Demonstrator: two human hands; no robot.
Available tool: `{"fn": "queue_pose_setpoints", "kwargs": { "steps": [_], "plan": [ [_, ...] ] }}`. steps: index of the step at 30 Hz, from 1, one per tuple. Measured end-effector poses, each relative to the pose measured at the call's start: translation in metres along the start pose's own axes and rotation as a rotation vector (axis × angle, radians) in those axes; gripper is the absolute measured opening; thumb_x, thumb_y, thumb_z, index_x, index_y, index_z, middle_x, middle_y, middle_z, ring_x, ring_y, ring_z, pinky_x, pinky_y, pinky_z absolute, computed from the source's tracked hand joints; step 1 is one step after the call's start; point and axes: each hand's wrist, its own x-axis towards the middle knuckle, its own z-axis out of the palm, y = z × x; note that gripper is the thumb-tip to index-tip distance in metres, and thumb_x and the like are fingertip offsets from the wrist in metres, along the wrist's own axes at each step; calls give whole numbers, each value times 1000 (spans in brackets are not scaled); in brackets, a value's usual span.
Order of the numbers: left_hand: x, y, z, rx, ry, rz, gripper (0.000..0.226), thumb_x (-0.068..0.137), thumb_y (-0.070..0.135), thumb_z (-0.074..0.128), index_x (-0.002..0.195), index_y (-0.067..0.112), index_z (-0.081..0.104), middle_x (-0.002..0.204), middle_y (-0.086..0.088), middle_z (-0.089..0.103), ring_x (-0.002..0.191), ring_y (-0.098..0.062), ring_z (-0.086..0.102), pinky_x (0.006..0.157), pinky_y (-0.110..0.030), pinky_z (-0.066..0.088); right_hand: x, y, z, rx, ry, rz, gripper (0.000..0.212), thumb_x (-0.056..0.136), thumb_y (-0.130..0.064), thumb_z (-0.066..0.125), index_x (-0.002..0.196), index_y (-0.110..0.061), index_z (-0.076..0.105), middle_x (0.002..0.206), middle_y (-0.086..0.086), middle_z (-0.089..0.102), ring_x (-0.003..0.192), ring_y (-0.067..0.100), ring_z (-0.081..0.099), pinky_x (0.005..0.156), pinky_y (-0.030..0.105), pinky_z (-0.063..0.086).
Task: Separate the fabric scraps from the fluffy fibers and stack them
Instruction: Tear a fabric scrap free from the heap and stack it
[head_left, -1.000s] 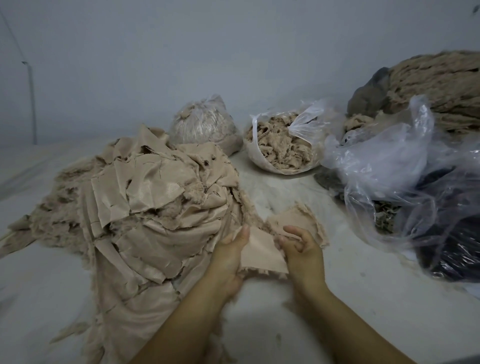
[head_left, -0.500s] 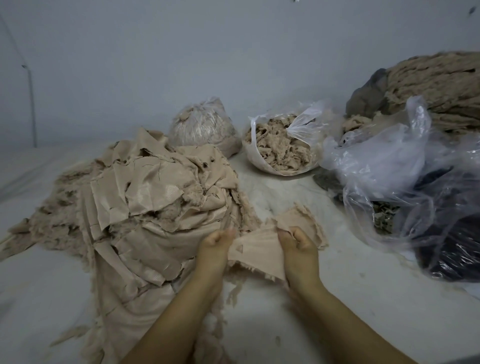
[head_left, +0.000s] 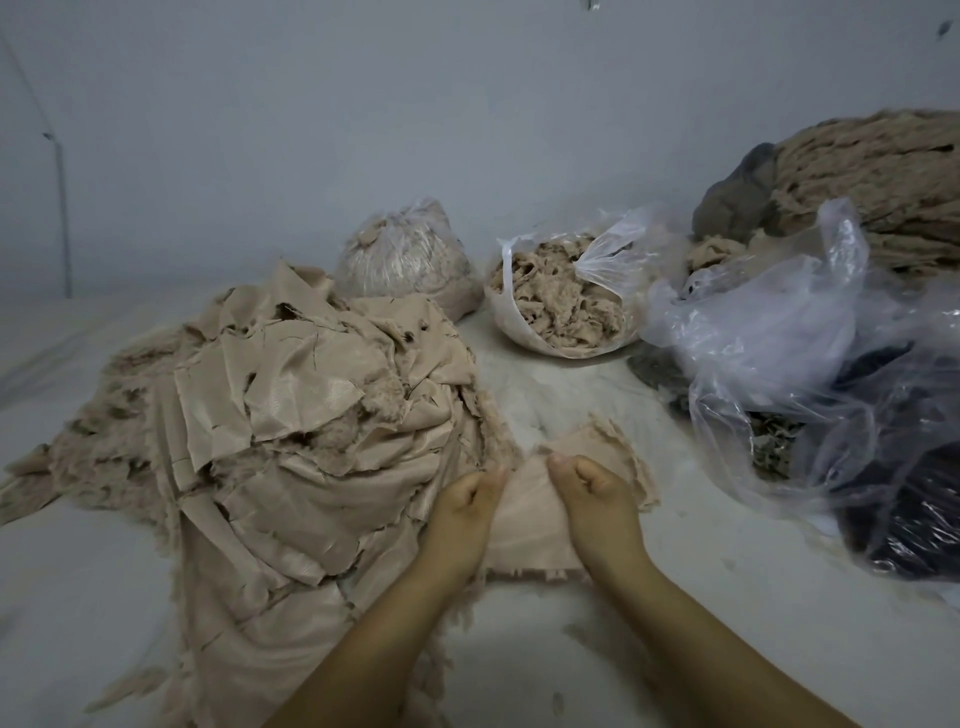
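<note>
Both hands, left (head_left: 466, 501) and right (head_left: 592, 496), grip a beige scrap (head_left: 524, 525) with curled fingers, just right of the scrap pile (head_left: 291, 441). White sheet (head_left: 753, 597) underneath, bare grey wall (head_left: 363, 130) behind, 3 plastic bags (head_left: 566, 291) beyond.

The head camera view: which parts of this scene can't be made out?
- Head view: fingertips of left hand and right hand curl out of sight around the fabric scrap.
- Dark contents of the large clear bag: blurred by crinkled plastic.
- Fiber heap: cut off by the right edge.
</note>
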Motion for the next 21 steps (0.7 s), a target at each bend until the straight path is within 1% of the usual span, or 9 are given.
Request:
{"fn": "queue_pose_setpoints", "kwargs": {
  "steps": [4, 6, 7, 9, 11, 14, 16, 18, 21],
  "plan": [
    [29, 17, 6, 71, -9, 68, 34, 95, 20, 56, 62, 17, 48, 48, 13, 46, 44, 4, 39, 47, -15, 33, 42, 6, -20, -197, 131, -27, 30, 92, -29, 60, 67, -13, 67, 73, -7, 68, 70, 7, 58, 69, 23, 44],
    [48, 26, 14, 26, 10, 53, 24, 92, 18, 60, 70, 18, 52, 56, 11, 50, 48, 2, 43, 50, -17, 36, 64, 8, -29, -248, 192, -14, 29, 92, -34, 59, 67, -21, 66, 73, -11, 67, 71, 5, 57, 63, 7, 39],
    [57, 28, 17, -12, 12, 13, 16, 91, 17, 62, 77, 18, 54, 62, 7, 53, 53, -2, 47, 54, -19, 39, 73, 8, -33, -292, 212, -13, 30, 93, -36, 57, 66, -24, 64, 69, -12, 65, 69, 6, 56, 59, 6, 36],
    [69, 27, 22, -52, 5, -97, 11, 89, 12, 62, 93, 16, 53, 73, -1, 55, 64, -13, 51, 64, -28, 46, 89, 12, -40, -373, 217, -9, 32, 95, -37, 53, 69, -21, 64, 69, -9, 62, 74, 15, 57, 59, 13, 36],
    [74, 19, 24, -87, 9, -189, 17, 90, 3, 54, 101, 14, 47, 79, -8, 55, 64, -18, 50, 58, -30, 44, 99, 18, -46, -494, 186, 37, 36, 95, -44, 47, 78, -18, 64, 79, -1, 64, 87, 25, 60, 66, 28, 37],
    [68, 7, 14, -44, 18, -174, 12, 92, -5, 46, 95, 7, 49, 77, -15, 55, 57, -18, 47, 51, -25, 38, 98, 26, -54, -824, 133, 114, 40, 95, -52, 43, 114, -20, 58, 113, 7, 61, 109, 31, 55, 78, 35, 40],
    [62, -1, -3, 128, 10, -77, 12, 91, -2, 53, 86, 9, 54, 73, -7, 56, 60, -16, 50, 58, -26, 43, 89, 29, -54, -992, 165, -46, 40, 96, -40, 47, 127, -15, 52, 122, 15, 54, 113, 35, 48, 87, 40, 41],
    [54, -5, -22, 462, 5, 55, 14, 89, 11, 60, 78, 17, 56, 65, 6, 55, 60, -6, 50, 59, -22, 39, 72, 28, -45, -925, 186, -236, 32, 94, -25, 54, 123, -10, 56, 116, 16, 56, 107, 34, 48, 89, 41, 40],
    [38, -4, -42, 849, -71, 2, 26, 83, 44, 64, 79, 25, 47, 69, 12, 53, 61, 0, 46, 53, -22, 31, 38, 27, -26, -727, -51, -231, 16, 95, -22, 53, 106, -15, 62, 104, 3, 61, 91, 21, 55, 81, 32, 43]
  ]
}}
